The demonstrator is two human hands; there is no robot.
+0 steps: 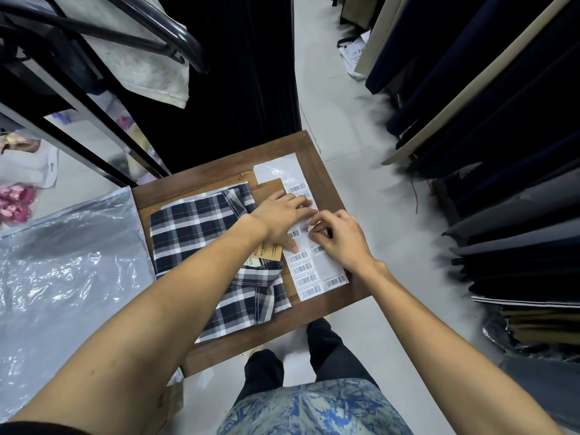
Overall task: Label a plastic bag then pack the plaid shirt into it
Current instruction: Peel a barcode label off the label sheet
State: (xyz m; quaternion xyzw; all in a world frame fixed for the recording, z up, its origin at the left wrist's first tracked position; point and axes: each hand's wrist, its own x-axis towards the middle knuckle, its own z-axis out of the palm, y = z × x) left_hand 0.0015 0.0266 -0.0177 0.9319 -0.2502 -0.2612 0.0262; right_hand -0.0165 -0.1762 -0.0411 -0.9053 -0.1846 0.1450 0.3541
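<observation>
Two hands: both of mine are down on the sticker sheet (309, 246) along the right edge of the small wooden table (326, 180).
Left hand (282, 216): flat, fingers spread, pressing the sheet down; my thumb touches the sheet's left edge near the brown tag (272, 252).
Right hand (340, 238): thumb and forefinger pinched on one barcode sticker at the middle of the sheet; the sticker itself is mostly covered by my fingertips, so I cannot tell how far it is lifted.
Sticker sheet: long white strip running from the far right corner toward the near right corner; barcodes show, but the print is too small to read.
Plaid shirt (201, 233): folded, navy and white, lying on the left half of the table on a thin brown board (270, 188); my left forearm hides part of it, and its near end hangs past the board.
Tag: only fragments of its lettering are legible.
Plastic bag (62, 262): large, clear and crinkled, off the table's left edge, cut off by the frame's left side; what it rests on is not visible.
Table's near edge: partly hidden behind my arm.
</observation>
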